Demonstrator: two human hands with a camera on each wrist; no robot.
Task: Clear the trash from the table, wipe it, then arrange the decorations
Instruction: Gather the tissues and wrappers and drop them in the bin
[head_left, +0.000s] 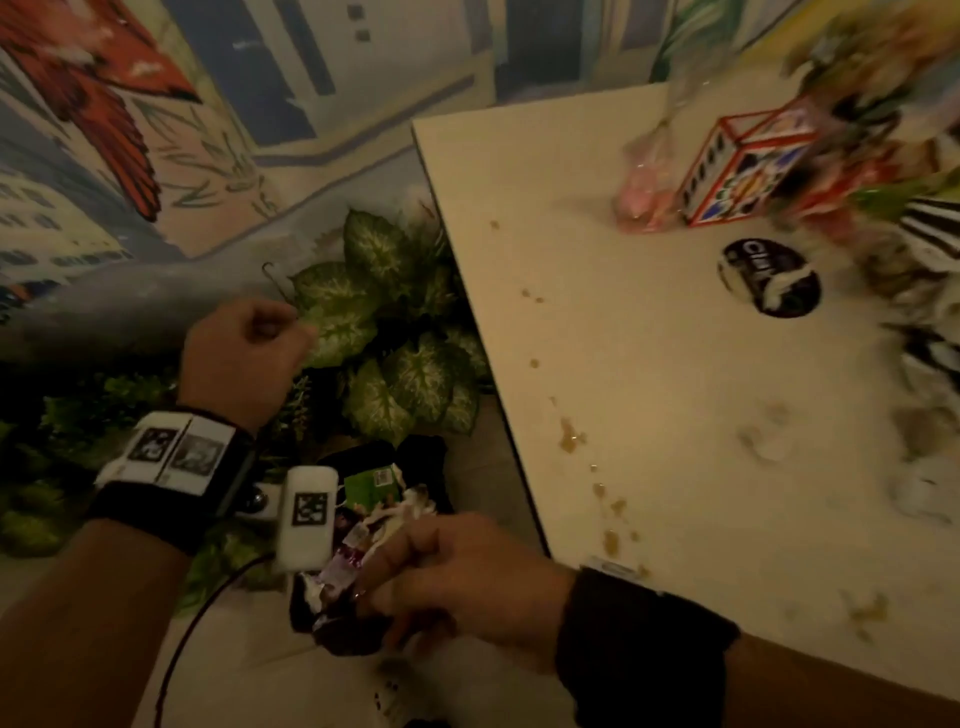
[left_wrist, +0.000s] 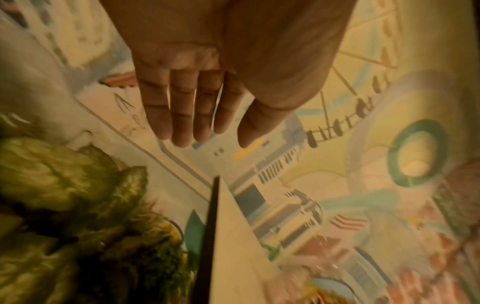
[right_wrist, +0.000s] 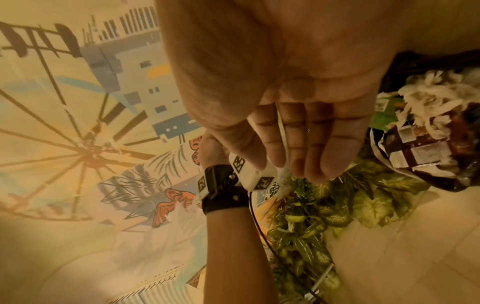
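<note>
— Well, what might slip? Both hands hang relaxed and hold nothing: left hand (head_left: 244, 353) over the leaves, right hand (head_left: 457, 577) above the black trash bag (right_wrist: 428, 131) on the floor.

— Wrappers may spill from its heaped mouth. Blur hides the decorations (head_left: 748, 166) on the sticky desk (head_left: 649, 364).

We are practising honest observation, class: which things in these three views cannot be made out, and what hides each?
Decorations, head view: motion blur and the right frame edge; only a patterned box reads.
Round black disc, head view: lettering too blurred to read.
Trash bag contents, head view: partly covered by the right hand and the left wrist camera.
Table, left wrist view: only one corner shows.
</note>
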